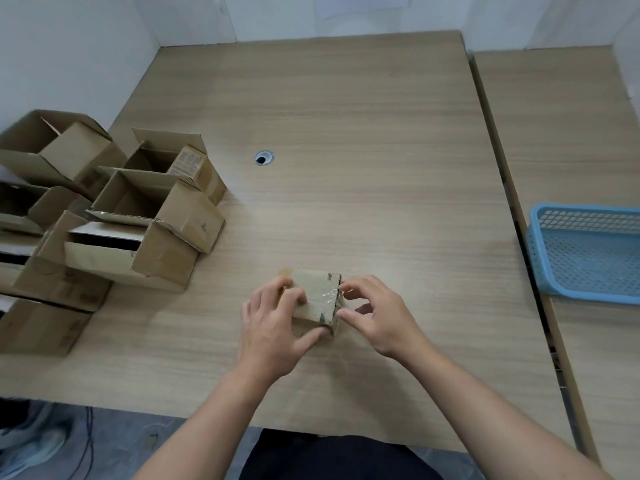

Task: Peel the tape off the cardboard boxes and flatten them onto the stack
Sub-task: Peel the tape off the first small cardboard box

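A small closed cardboard box (pixel 317 296) stands on the wooden table (pixel 346 168) near its front edge. Clear tape (pixel 329 295) runs across its top towards the right edge. My left hand (pixel 273 327) grips the box from the left, fingers over the top and thumb along the near side. My right hand (pixel 374 315) is at the box's right edge, its fingertips pinching the end of the tape.
Several open cardboard boxes (pixel 138 216) are piled at the table's left side, some over its edge. A blue plastic basket (pixel 588 251) sits on the neighbouring table at right. A cable hole (pixel 264 157) lies mid-table.
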